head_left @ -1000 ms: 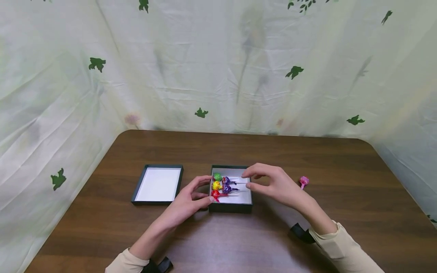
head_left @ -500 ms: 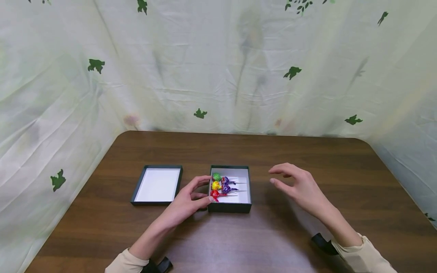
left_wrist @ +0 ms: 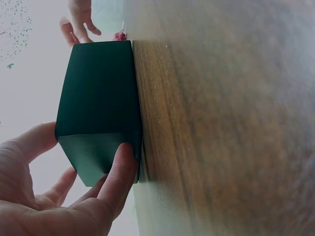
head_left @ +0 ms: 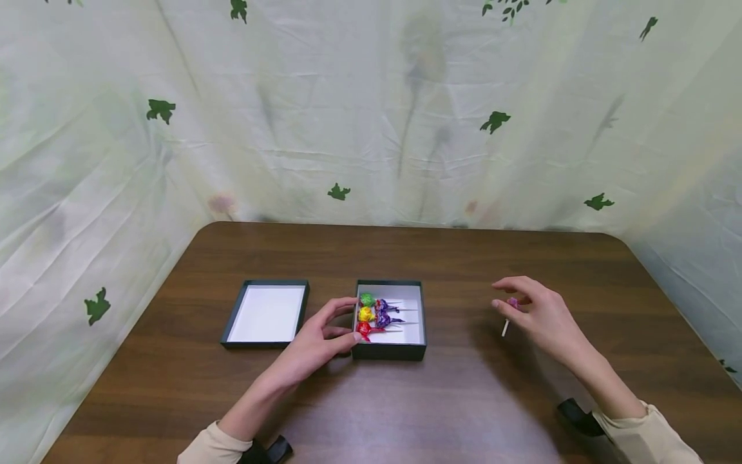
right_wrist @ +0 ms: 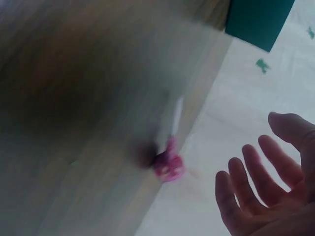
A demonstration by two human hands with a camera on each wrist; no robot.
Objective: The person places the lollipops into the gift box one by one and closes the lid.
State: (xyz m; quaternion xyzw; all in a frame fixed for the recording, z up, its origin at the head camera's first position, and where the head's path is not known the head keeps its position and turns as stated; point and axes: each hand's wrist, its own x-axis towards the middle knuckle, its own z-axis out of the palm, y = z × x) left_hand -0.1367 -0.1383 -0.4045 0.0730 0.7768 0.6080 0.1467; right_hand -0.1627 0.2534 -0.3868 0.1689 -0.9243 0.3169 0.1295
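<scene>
A dark green box with a white inside lies on the table and holds several wrapped lollipops in two columns: green, yellow, red and purple ones. My left hand grips the box's left end, thumb at the near corner and fingers along the side, as the left wrist view shows. Over to the right, a pink lollipop rests on the table, white stick towards me. Above it hovers my right hand, fingers spread apart and nothing between them; it partly covers the lollipop in the head view.
The box's lid, white inside up, lies left of the box beside my left hand. Beyond the brown wooden table hangs a pale curtain with green leaf prints.
My right hand has moved from over the right edge of the box rightwards to the pink lollipop. The left hand stays on the box.
</scene>
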